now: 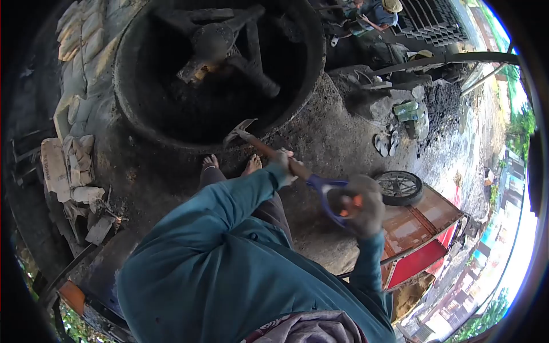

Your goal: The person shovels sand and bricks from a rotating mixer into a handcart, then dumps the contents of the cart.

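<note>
In the head view the shovel (260,146) lies slantwise across the middle of the frame. Its metal blade (240,129) is at the lower rim of a big round mixing tub (128,108), and its blue loop handle (323,186) is at centre right. The left hand (286,166), on a teal sleeve, has its grip closed round the wooden shaft about halfway along. The right hand (366,208) has its grip clamped through and round the loop handle. Both hands look gloved.

The shovel looks stiff and fairly heavy, with the weight towards the blade, more so if it carries wet mix. The shaft looks plain and could slip under a dusty glove. One hand on the loop and one well down the shaft seems the steadiest hold.

The tub fills the upper middle, dark inside, with metal paddles (220,40) on a central hub. Its raised rim stands between the blade and what is inside. The person's bare feet (210,162) are just beside the rim, near the blade. Stacked sacks (80,34) sit at the upper left, with broken pieces (74,183) at the left edge. A red wheelbarrow (417,228) with its wheel (400,187) stands close behind the right hand. Sandals (386,144) lie on the ground at the right, and another person (374,11) crouches at the upper right, well apart.
</note>
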Motion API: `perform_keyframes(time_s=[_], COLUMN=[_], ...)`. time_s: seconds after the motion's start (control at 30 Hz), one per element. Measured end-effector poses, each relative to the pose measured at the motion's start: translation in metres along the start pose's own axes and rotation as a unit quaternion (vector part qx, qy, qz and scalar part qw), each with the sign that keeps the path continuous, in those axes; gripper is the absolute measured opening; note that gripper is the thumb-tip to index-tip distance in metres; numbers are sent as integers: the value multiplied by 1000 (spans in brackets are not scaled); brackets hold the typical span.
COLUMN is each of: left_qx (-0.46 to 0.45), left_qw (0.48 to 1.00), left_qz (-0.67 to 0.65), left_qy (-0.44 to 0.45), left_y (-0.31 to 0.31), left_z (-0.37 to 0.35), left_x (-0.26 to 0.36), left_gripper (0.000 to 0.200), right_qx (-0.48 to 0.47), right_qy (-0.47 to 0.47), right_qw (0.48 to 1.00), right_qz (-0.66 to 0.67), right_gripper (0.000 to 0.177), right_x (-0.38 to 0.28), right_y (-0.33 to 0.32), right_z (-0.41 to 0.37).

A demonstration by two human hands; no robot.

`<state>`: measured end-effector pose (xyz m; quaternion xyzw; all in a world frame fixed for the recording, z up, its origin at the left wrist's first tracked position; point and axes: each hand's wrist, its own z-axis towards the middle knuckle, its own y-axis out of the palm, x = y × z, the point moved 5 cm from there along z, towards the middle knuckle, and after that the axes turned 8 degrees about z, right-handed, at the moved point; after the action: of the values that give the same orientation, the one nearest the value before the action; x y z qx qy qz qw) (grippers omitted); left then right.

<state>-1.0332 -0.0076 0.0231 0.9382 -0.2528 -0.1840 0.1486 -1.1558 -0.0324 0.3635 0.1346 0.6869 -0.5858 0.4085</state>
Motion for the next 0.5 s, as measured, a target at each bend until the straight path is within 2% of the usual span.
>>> perform_keyframes(time_s=[0.03,0.07,0.1,0.17,0.37,0.5], left_qx=[5,-27,-57,-91,-188,-260], left_qw=[1000,999,998,994,976,952], left_qz=[-11,0,10,32,79,109], left_qy=[-16,-20,-23,-42,-80,-121], left_y=[21,38,49,60,89,111], left_z=[-30,-51,-68,-89,-158,-177], left_x=[-14,-28,-41,-65,-106,-118], left_gripper=[13,14,14,14,17,18], right_qx=[67,135,204,235,368,411], right_qy=[85,161,279,365,266,211], right_qw=[994,977,924,827,836,850], right_qz=[17,41,163,356,308,254], right_gripper=[51,66,72,75,77,80], right_x=[3,6,10,-19,-109,-150], right_y=[-25,-50,-60,-73,-105,-106], right_z=[-17,-37,-59,-88,-131,-136])
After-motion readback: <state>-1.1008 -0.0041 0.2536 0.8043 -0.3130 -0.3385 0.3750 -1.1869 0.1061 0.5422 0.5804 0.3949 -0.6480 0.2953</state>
